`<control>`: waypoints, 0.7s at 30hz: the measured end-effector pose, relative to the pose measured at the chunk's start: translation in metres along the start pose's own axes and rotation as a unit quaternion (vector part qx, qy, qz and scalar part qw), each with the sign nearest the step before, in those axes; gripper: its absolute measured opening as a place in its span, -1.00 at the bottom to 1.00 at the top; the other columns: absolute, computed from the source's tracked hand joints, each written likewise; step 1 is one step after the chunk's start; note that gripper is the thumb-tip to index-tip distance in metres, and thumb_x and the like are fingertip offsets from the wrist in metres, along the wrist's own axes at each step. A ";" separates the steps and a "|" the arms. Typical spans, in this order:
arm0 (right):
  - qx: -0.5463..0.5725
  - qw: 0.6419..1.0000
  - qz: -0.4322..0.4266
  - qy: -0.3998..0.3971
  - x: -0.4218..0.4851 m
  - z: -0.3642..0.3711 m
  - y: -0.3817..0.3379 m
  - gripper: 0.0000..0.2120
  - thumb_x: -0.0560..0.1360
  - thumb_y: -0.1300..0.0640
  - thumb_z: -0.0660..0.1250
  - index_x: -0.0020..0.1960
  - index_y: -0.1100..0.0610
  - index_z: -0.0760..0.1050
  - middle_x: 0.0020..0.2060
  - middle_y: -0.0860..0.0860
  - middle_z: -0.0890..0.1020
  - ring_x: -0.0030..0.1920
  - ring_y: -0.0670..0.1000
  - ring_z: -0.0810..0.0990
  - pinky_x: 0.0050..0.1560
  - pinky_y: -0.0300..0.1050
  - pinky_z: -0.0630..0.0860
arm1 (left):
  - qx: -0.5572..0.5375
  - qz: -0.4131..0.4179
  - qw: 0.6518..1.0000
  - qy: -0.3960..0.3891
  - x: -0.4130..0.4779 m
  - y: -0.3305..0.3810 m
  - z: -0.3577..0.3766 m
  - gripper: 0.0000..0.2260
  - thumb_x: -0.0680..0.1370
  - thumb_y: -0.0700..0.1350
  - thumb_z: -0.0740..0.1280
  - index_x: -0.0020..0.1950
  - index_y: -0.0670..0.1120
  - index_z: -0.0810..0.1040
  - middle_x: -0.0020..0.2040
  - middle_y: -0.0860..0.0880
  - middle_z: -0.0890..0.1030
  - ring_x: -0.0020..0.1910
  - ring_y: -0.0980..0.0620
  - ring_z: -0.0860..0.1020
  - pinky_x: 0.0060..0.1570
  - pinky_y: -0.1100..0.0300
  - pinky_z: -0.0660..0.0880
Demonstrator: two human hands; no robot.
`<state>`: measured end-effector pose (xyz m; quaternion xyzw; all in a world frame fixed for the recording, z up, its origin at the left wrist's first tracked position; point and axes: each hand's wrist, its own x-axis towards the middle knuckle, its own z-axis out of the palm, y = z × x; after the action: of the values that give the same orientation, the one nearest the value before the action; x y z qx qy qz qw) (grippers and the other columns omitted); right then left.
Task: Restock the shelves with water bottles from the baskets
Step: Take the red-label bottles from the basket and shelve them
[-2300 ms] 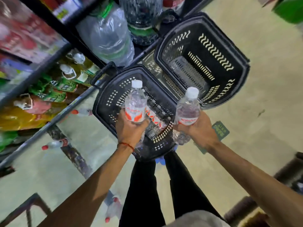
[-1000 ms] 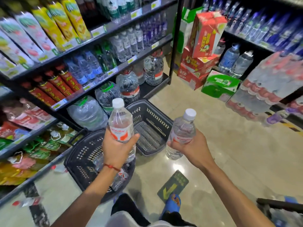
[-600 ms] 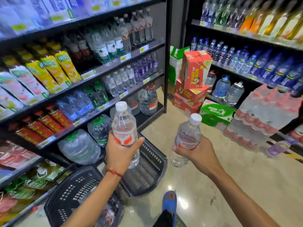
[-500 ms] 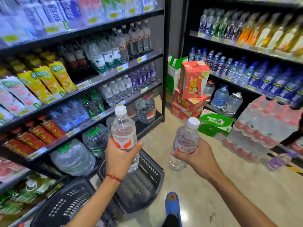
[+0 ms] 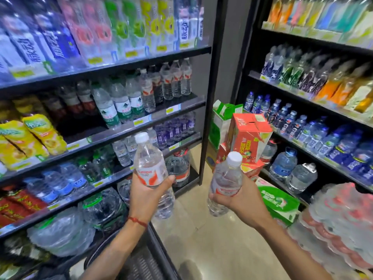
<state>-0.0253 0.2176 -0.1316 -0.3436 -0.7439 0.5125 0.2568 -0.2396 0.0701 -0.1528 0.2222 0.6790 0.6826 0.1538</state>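
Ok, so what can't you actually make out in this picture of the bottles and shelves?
All in the head view:
- Basket: cut off by the bottom edge and crossed by the left arm, so its contents are unseen.
- Price tags: too blurred to read.
- Left bottle: label partly covered by the left hand.
- Right bottle: label partly covered by the right hand.
- Top-shelf bottles: motion-blurred.

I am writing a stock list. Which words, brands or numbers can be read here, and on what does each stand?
"脉动": down the tall bottles on the top left shelf.
Red print on the labels of the left bottle, held by the left hand, and the right bottle, held by the right hand: too blurred to read.
Red carton, yellow packs, shelf price tags: blurred, not readable.
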 end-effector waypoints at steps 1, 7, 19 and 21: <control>0.003 1.000 -0.005 -0.004 0.019 -0.005 0.003 -0.48 0.28 0.24 0.70 0.16 0.00 0.60 -0.04 -0.12 0.75 -0.02 -0.11 0.73 0.07 -0.14 0.62 | 0.001 -0.001 1.000 0.004 0.011 0.000 0.008 -0.36 0.29 -0.16 0.67 0.31 -0.13 0.51 0.11 -0.04 0.71 0.05 0.04 0.69 0.14 0.02 0.63; 0.011 0.999 -0.031 -0.040 0.137 -0.026 0.026 -0.47 0.27 0.11 0.73 0.16 0.00 0.60 -0.02 -0.15 0.75 0.00 -0.15 0.72 0.08 -0.15 0.60 | -0.021 -0.007 0.999 0.033 0.076 0.000 0.063 -0.29 0.20 0.08 0.65 0.28 -0.07 0.53 0.10 -0.04 0.72 0.04 0.00 0.69 0.07 0.07 0.61; 0.006 0.981 -0.059 -0.183 0.367 -0.067 0.039 -0.39 0.14 -0.14 0.63 0.12 0.05 0.61 -0.04 -0.04 0.77 -0.01 0.00 0.75 0.15 0.14 0.65 | 0.017 -0.032 0.985 0.168 0.186 -0.008 0.178 -0.34 0.25 0.11 0.61 0.27 -0.11 0.53 0.06 -0.08 0.72 0.05 -0.12 0.69 0.14 -0.15 0.61; 0.001 0.978 -0.064 -0.197 0.390 -0.068 0.039 -0.43 0.15 -0.13 0.61 0.10 0.05 0.61 -0.06 -0.05 0.76 -0.02 0.04 0.74 0.13 0.19 0.65 | 0.033 -0.030 0.980 0.195 0.199 -0.005 0.189 -0.44 0.26 0.05 0.62 0.19 -0.07 0.57 -0.03 -0.02 0.74 -0.04 0.00 0.70 0.01 0.07 0.64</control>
<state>-0.2124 0.5692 -0.1327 -0.1878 -0.7996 0.5535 0.1378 -0.3133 0.3349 -0.1427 0.0687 0.7244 0.6852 0.0315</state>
